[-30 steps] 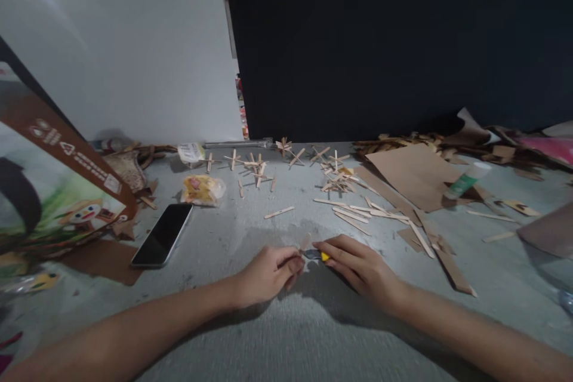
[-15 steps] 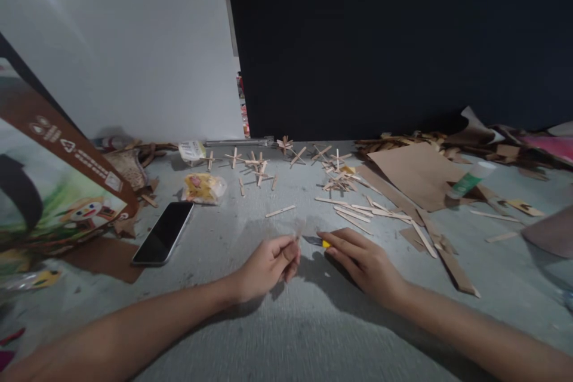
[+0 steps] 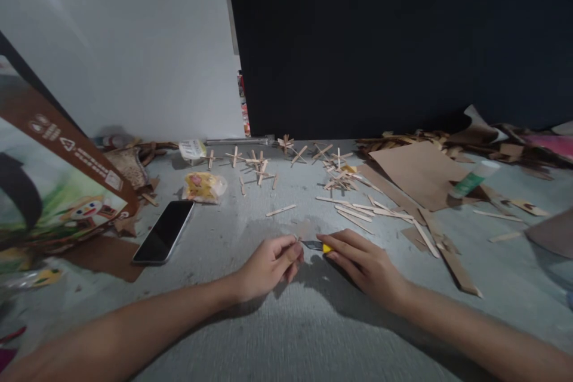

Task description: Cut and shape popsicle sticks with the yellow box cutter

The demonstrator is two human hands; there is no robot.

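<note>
- Head view, left hand (image 3: 274, 261): thumb and fingers pinch a small piece (image 3: 300, 239), too blurred to identify, above the grey table (image 3: 215, 322)
- Head view, right hand (image 3: 364, 259): fingers closed around a yellow knife (image 3: 327, 248), blade toward the piece; whether they touch cannot be told
- Sound handling, in judgement: firm pinch, fingertips behind the edge, short light strokes
- Beyond: loose wooden sticks (image 3: 353, 213)
</note>
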